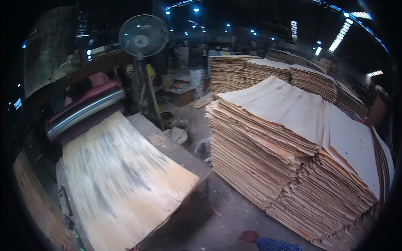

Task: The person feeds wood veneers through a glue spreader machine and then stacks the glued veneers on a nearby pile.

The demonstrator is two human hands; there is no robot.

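Note:
A pale wood veneer sheet [125, 175] with grey streaks lies on a low table, its far end at the rollers [90, 111] of a machine. My left hand [133, 248] shows only as fingertips at the sheet's near edge, at the bottom of the picture; its grip is hidden. Over the floor, between the table and a tall veneer stack [251, 154], is my right hand [250, 236]. It comes out of a blue checked sleeve, fingers pointing left and loosely extended, with nothing visible in it. The hand touches neither the sheet nor the stack.
A standing fan [142, 37] rises behind the table [190, 161]. Buckets [178, 134] stand on the floor beside it. More veneer stacks [268, 69] fill the back right. Another wood sheet [39, 201] is at the far left. A cardboard box [181, 98] sits farther back.

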